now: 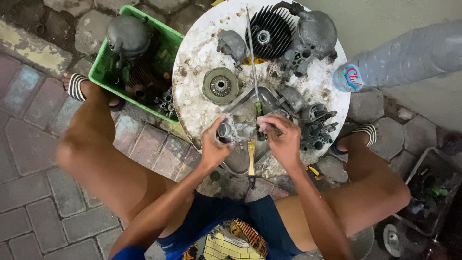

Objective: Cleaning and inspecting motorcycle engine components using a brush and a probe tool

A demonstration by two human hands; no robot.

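- While a small grey metal engine part (230,131) is gripped just below the centre of the frame, the left hand (214,147) is seen clenched around its left side, fingers curled over a round opening.
- At the right of that part, the right hand (284,139) is closed on a dark tool handle (269,127); what the tool's tip meets is hidden by the fingers.
- Both hands are held over the lower edge of a stained round white table (192,62), above a shallow metal tray (238,161).
- Between the two hands, a brush with a yellow handle (251,161) is laid pointing down the frame.
- A long screwdriver (252,58) is laid upright through the middle of the table, just beside a round clutch disc (220,85).
- A finned black cylinder head (269,32) and a grey casing (315,33) are placed at the top of the table.
- At the upper left, a green crate (103,72) is filled with engine pieces.
- A clear plastic bottle (404,55) is seen at the upper right.
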